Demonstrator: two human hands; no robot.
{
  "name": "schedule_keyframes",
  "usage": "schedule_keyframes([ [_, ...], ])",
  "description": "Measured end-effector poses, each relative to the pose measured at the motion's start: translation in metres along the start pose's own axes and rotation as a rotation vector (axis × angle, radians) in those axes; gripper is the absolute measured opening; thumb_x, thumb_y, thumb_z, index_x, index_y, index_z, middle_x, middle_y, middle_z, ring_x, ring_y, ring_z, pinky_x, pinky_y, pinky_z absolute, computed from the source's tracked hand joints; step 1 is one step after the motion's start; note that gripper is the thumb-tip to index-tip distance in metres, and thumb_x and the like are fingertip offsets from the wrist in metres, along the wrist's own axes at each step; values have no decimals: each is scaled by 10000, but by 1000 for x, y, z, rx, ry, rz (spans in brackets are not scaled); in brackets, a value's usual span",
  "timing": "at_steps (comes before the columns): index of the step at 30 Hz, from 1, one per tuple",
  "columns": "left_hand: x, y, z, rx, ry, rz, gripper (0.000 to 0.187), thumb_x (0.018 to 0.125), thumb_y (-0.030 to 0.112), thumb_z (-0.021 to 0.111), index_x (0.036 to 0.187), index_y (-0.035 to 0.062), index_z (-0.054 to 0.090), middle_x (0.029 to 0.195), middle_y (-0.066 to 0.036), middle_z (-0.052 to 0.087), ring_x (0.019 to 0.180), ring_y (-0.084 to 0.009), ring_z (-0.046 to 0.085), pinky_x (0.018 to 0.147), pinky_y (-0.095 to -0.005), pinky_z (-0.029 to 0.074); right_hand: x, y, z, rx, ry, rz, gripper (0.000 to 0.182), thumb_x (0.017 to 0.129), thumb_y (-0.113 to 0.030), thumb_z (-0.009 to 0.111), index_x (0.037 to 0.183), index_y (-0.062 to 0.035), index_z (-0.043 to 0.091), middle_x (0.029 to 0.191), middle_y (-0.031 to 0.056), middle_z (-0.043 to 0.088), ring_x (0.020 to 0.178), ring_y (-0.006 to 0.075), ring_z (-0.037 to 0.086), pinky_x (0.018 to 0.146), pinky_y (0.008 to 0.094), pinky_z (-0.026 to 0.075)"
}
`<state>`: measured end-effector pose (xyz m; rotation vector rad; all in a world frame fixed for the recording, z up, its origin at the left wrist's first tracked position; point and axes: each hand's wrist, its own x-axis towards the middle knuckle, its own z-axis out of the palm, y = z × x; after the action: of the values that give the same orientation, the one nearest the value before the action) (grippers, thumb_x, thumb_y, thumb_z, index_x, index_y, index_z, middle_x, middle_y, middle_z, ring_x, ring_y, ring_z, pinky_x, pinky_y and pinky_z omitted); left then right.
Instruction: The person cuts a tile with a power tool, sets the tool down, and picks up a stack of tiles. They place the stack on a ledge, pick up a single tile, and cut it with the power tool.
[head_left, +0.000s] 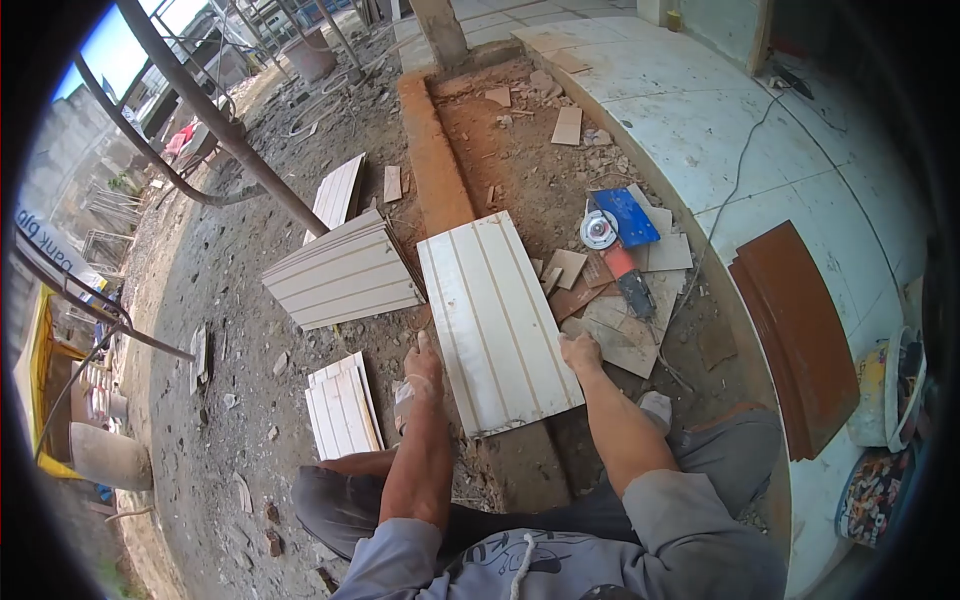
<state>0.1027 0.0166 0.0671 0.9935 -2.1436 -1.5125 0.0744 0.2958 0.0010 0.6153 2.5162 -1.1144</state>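
One striped panel [500, 325]: our right fingers [574, 347] pinch its edge, left fingers [424, 348] curl alongside, contact unclear; lopsided support could swing it toward the grinder [622, 262] beyond our right.

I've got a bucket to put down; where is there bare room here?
Beyond the brown tiles, the white paving is mostly bare on both sides of the cable. The gritty ground left of the nearest striped stack is open too. It is crowded right of the held striped panel, where the angle grinder lies among offcuts.
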Motion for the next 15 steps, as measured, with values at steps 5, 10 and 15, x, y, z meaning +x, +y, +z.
schedule_keyframes([
  [5, 1, 22, -24, 204, -210, 96, 417, 880, 341, 575, 686, 9, 737, 735, -133, 677, 742, -194, 595, 745, -323, 471, 31, -28, -31, -172, 108, -378, 462, 912, -336, 442, 1034, 58, 649, 1086, 312, 626, 1068, 430, 600, 945, 480, 457],
  [10, -1, 182, -81, 29, -134, 479, 285, 851, 212, 610, 920, -37, 731, 858, -133, 712, 822, -188, 644, 781, -326, 495, -34, -190, -237, 234, 340, -597, 365, 917, -299, 505, 1031, 21, 639, 1073, 285, 638, 1054, 404, 607, 939, 458, 454],
  [15, -42, 347, -191, -48, -168, 773, 426, 920, 283, 607, 1230, -10, 597, 1120, -136, 657, 1048, -206, 607, 944, -340, 442, -180, -229, -448, 89, 536, -978, 449, 922, -458, 558, 1055, -34, 616, 888, 81, 676, 839, 147, 600, 784, 301, 474],
])
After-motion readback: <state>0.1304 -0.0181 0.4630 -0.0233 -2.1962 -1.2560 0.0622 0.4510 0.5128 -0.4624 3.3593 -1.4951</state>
